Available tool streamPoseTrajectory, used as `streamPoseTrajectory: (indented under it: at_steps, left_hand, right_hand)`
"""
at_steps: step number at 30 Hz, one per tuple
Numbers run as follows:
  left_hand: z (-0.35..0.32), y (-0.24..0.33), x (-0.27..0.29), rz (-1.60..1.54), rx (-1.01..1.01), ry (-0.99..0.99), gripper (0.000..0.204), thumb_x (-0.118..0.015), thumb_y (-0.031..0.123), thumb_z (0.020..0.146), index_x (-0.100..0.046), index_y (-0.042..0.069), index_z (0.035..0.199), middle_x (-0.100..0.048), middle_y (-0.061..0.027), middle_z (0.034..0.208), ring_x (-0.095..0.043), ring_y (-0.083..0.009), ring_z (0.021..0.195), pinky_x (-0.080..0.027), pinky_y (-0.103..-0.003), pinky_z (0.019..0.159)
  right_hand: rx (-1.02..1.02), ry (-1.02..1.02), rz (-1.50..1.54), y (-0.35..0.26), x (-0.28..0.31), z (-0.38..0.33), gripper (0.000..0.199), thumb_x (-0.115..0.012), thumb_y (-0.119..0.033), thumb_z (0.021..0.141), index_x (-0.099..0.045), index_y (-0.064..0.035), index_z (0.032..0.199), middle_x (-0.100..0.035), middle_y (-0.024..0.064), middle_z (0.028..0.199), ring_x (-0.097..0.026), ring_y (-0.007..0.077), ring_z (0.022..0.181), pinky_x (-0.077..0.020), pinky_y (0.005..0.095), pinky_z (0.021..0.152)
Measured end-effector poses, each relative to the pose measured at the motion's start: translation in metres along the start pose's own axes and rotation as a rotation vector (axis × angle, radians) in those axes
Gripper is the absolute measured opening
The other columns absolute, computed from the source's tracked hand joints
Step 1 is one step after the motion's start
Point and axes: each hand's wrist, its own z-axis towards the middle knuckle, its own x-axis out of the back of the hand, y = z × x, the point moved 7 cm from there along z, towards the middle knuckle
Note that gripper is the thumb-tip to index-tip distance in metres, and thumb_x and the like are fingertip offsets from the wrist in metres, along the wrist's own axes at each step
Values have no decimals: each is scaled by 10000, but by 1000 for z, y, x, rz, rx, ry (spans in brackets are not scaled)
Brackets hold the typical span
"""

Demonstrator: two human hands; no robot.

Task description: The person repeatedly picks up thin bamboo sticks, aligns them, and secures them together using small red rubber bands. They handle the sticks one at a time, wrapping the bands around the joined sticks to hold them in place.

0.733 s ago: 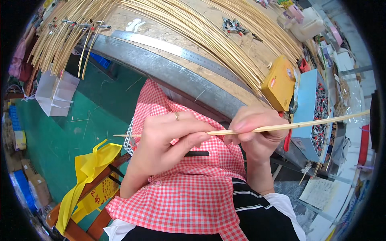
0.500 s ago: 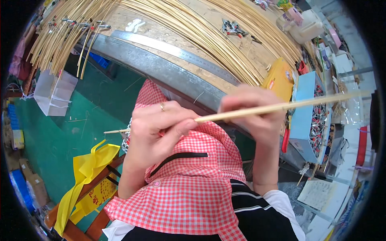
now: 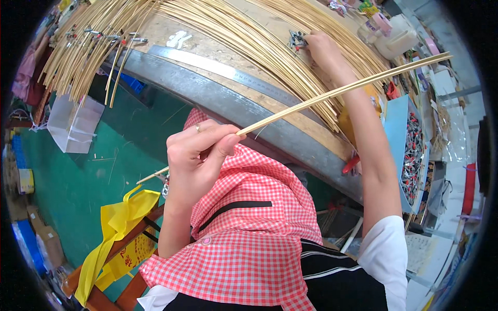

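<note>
My left hand point(image 3: 199, 150) pinches a thin bundle of pale bamboo sticks point(image 3: 301, 107) between thumb and forefinger. Their long ends slant up to the right, passing in front of my right forearm, and a short end pokes out behind the left wrist. At the far side of the workbench, my right hand point(image 3: 322, 45) reaches into a small heap of metal clips point(image 3: 297, 40) with red and black parts. Its fingers are bent and drawn together at the clips, and the fingertips are partly hidden, so I cannot make out what is between them.
Long bamboo sticks point(image 3: 249, 39) cover much of the bench, with clips fixed across the left bundle point(image 3: 78, 57). A steel ruler point(image 3: 218, 66) lies along the bench's metal edge point(image 3: 171, 78). To the right is a blue box point(image 3: 397, 129) full of clips; a chair point(image 3: 104, 259) stands lower left.
My right hand has left the sticks and moved forward to the clip heap. The sticks in my left hand now tilt more steeply upward to the right.
</note>
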Motion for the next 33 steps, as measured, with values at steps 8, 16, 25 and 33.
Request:
streamPoseTrajectory:
  at_steps: [8,16,25,33]
  left_hand:
    - [1,-4,-6,22,5,-14,52,-639,-39,787,-675,-49,824,-628,-83,651,-568,-118,553,-406,-225,501]
    - [-5,-9,-12,37,25,-29,65,-634,-32,803,-679,-56,844,-624,-74,652,-570,-108,569,-405,-218,511]
    - [-5,-6,-19,40,-11,-26,71,-646,-19,805,-675,-54,860,-636,-83,669,-588,-126,584,-432,-231,527]
    - [-5,-9,-18,36,11,-34,69,-650,-24,800,-674,-54,857,-631,-91,663,-583,-125,575,-423,-230,515]
  right_hand:
    - [-270,158,705,-27,80,-55,199,-590,-94,845,-664,27,984,-662,133,797,-638,185,717,-486,300,658]
    - [-344,153,1493,-158,88,-177,217,-626,70,770,-669,48,982,-643,92,821,-604,128,733,-469,232,650]
    - [-393,234,1691,-176,73,-182,187,-604,101,812,-662,56,983,-642,100,817,-626,130,696,-514,228,622]
    - [-385,285,1727,-180,71,-183,181,-613,94,816,-657,62,988,-645,105,827,-632,134,712,-523,231,625]
